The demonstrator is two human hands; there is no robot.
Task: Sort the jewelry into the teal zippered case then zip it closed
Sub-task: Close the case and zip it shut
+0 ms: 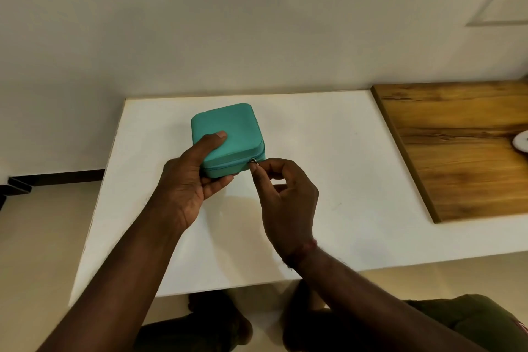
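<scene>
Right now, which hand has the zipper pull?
The right hand: it pinches the zipper pull at the near right corner of the teal case. The left hand only grips the case body, thumb on the lid.

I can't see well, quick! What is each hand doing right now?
Left hand: holds the teal case, thumb on its lid.
Right hand: pinches the zipper pull at the case's near corner.

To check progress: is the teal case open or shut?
Shut: the case shows no gap or inside. The right hand pinches the zipper pull at its near corner; the left hand holds it. Fully zipped: cannot tell.
</scene>
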